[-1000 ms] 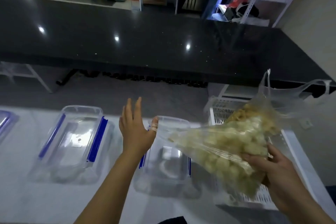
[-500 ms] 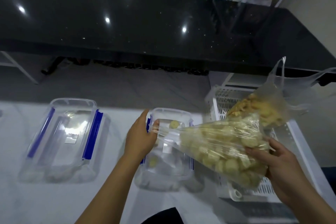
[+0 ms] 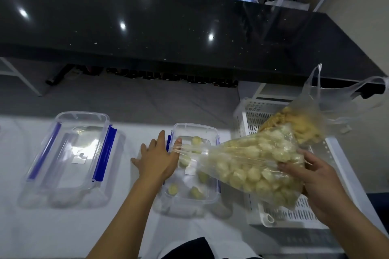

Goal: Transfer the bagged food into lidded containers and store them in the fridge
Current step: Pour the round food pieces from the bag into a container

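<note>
A clear plastic bag of pale round food pieces (image 3: 252, 162) lies tilted, its mouth over a clear container with blue clips (image 3: 212, 201). Several pieces rest inside that container. My right hand (image 3: 305, 176) grips the bag's full end from below. My left hand (image 3: 156, 159) holds the bag's mouth at the container's left rim, thumb pinching the plastic. A second bag with yellowish food (image 3: 299, 124) sits behind the first.
Another clear container with blue clips (image 3: 69, 193) stands to the left on the white table (image 3: 52, 231). A white perforated basket (image 3: 252, 115) sits at the right under the bags. A black counter (image 3: 168, 27) runs across the back.
The bag's mouth has come down over the container and more food pieces have dropped in. My left hand has lowered onto the container's left rim.
</note>
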Tool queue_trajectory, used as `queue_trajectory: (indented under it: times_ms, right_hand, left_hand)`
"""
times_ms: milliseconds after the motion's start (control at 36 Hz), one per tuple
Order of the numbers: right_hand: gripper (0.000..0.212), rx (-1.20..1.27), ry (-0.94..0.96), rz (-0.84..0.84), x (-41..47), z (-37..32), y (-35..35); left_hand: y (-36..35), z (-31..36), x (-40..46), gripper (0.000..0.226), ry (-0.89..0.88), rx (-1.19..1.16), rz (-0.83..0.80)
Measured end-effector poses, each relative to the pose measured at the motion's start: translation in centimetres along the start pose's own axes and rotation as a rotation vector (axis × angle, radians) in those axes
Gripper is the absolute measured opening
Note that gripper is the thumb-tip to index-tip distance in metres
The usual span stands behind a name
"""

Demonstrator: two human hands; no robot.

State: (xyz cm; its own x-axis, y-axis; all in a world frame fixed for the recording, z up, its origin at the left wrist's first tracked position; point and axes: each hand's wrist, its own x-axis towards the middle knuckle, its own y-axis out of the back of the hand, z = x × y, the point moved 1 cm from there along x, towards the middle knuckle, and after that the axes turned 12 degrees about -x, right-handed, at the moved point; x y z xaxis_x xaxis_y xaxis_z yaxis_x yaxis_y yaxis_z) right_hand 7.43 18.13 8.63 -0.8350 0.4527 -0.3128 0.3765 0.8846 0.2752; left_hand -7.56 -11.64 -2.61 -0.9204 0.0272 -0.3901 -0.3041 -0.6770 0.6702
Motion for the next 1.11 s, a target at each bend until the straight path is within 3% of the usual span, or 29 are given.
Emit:
queue_trajectory:
  times_ms: [333,528,778,1111]
  right_hand:
    - [0.044,-0.047,0.124,0.015,0.5,-1.6,-0.2]
    - [0.05,-0.01,0.086,0.012,1.1,-1.5,0.0]
    - [0.039,-0.029,0.078,0.033,0.9,-1.6,0.1]
    - [0.04,-0.114,0.16,0.038,0.8,-2.3,-1.5]
  left_hand:
    - [-0.1,-0.3,0.5,0.07,-0.01,0.026,-0.017]
    - [-0.1,-0.3,0.4,0.069,-0.015,0.034,-0.01]
    - [-0.8,-0.2,0.5,0.071,-0.023,0.052,-0.004]
    - [-0.8,-0.2,0.5,0.073,-0.011,0.029,-0.003]
